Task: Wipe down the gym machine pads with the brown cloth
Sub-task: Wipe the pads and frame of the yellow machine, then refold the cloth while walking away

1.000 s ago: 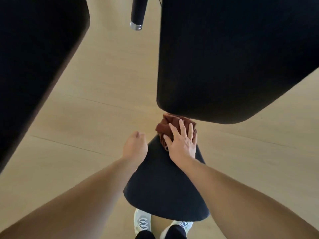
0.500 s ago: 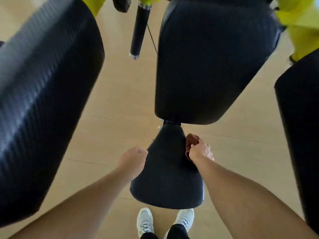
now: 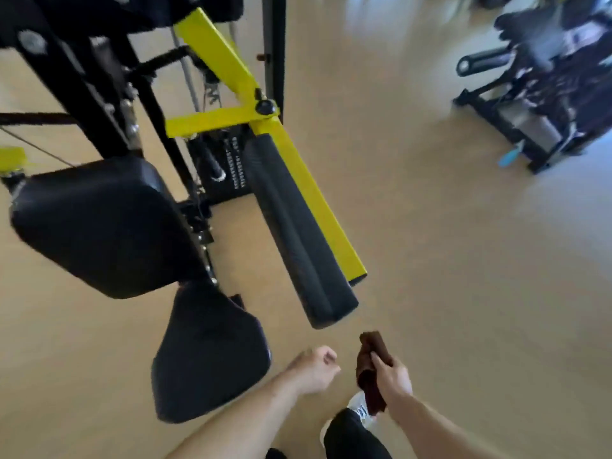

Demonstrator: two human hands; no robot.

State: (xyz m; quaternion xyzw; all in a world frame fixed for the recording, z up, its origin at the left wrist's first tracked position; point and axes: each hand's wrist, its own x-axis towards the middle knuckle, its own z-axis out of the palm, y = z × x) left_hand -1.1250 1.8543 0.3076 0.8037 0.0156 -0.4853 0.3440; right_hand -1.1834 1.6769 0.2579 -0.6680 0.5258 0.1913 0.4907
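My right hand (image 3: 394, 379) grips the brown cloth (image 3: 372, 369), which hangs bunched in the air at the lower middle, clear of every pad. My left hand (image 3: 313, 367) is a loose fist with nothing in it, just right of the black seat pad (image 3: 208, 352). Above the seat is the large black back pad (image 3: 102, 223). A long black arm pad (image 3: 294, 233) on a yellow bar (image 3: 231, 77) slants down toward the cloth, its lower end a short way above and left of it.
The machine's black frame (image 3: 82, 84), cables and weight stack (image 3: 231, 167) fill the upper left. Another black gym machine (image 3: 536, 91) stands at the upper right. Beige floor (image 3: 447, 260) lies between them. My leg and white shoe (image 3: 357, 415) show at the bottom.
The cloth has come off the seat pad, and my right hand now holds it in the air to the right. The view has pulled back and swung right. My left hand has left the seat's edge.
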